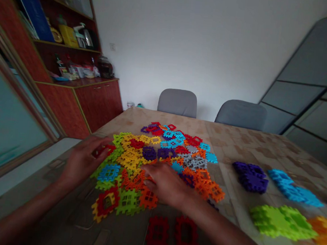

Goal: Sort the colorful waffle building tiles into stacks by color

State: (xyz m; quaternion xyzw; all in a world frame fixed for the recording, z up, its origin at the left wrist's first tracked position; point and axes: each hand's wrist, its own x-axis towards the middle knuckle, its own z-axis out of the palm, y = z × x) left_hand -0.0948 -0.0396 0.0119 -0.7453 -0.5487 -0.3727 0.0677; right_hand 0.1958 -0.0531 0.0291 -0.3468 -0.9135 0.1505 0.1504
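Observation:
A spread heap of toothed plastic building tiles in several colours lies on the table. At its left edge my left hand has thumb and fingers closed on a red building tile, partly hidden by the fingers. My right hand reaches into the middle of the heap above orange tiles, its fingers curled together. What lies between those fingertips is hidden. Two red tiles lie side by side near the front edge, just below my right forearm.
To the right stand sorted piles: purple tiles, light blue tiles, lime green tiles and orange-yellow tiles. Two grey chairs stand behind the patterned table. A wooden cabinet is at the left.

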